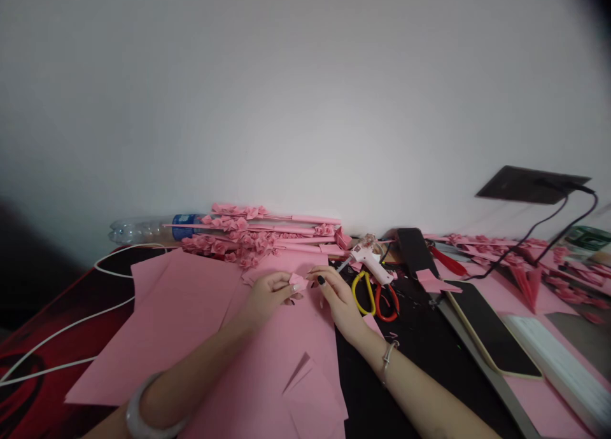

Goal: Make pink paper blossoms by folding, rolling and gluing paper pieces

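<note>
Between the thumb and fingers of my left hand point(271, 294) is a small folded piece of pink paper point(298, 280). My right hand point(338, 300) meets its right edge with bent, closed fingertips; the exact contact there is too small to make out. Both hands hover over large pink paper sheets point(277, 356). Closer to me, smaller cut pink pieces point(315, 401) lie on these sheets. Just beyond my right hand are a white glue gun point(371, 264) and scissors with one yellow and one red handle point(365, 292).
Pink paper flowers on stems point(252, 242) lie along the wall, beside a clear plastic bottle point(143, 229). A white cable point(62, 331) loops at left. At right are a dark phone point(496, 327), another black phone point(414, 251), a white stack point(558, 362) and more flowers point(515, 251).
</note>
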`<move>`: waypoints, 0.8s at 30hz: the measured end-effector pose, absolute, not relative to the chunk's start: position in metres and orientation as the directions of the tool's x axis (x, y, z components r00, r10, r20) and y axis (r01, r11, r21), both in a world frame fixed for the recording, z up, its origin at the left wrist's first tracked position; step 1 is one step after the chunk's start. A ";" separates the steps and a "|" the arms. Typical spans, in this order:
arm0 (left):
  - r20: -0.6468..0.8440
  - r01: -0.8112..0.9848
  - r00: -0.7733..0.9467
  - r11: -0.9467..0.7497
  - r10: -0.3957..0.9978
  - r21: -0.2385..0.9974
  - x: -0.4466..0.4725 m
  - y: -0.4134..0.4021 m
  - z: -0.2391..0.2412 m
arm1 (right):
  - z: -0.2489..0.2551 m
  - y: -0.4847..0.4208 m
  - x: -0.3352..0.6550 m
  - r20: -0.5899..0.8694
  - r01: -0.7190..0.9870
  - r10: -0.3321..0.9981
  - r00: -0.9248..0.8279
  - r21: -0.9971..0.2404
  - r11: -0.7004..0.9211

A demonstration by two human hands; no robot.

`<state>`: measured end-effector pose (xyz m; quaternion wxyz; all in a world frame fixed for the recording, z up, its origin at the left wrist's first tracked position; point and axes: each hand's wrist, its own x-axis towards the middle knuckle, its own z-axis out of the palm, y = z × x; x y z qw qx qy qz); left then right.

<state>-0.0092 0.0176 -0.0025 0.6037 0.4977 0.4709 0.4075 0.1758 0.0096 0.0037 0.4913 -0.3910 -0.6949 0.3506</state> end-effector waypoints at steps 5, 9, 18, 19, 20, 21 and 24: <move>-0.175 -0.066 0.240 0.196 0.955 0.978 -0.008 0.017 0.000 | 0.006 0.009 0.175 0.386 0.103 0.893 -0.233 -0.903 0.417; -0.182 -0.065 0.239 0.203 0.954 0.977 -0.007 0.015 0.001 | 0.004 0.008 0.174 0.322 0.012 0.909 -0.264 -0.942 0.336; -0.162 0.035 0.265 0.159 0.950 0.987 -0.007 0.012 0.007 | -0.009 0.012 0.177 0.249 -0.080 0.912 -0.325 -0.968 0.236; -0.169 0.029 0.267 0.168 0.949 0.985 -0.007 0.012 0.007 | -0.008 0.012 0.177 0.254 -0.076 0.909 -0.331 -0.967 0.243; -0.180 0.019 0.270 0.182 0.946 0.983 -0.007 0.012 0.006 | -0.006 0.012 0.177 0.263 -0.065 0.906 -0.331 -0.964 0.256; -0.192 0.010 0.274 0.197 0.942 0.980 -0.008 0.012 0.005 | -0.003 0.011 0.176 0.274 -0.047 0.904 -0.329 -0.961 0.274; -0.213 -0.002 0.290 0.223 0.933 0.975 -0.008 0.012 0.003 | 0.005 0.009 0.175 0.325 0.016 0.886 -0.331 -0.937 0.350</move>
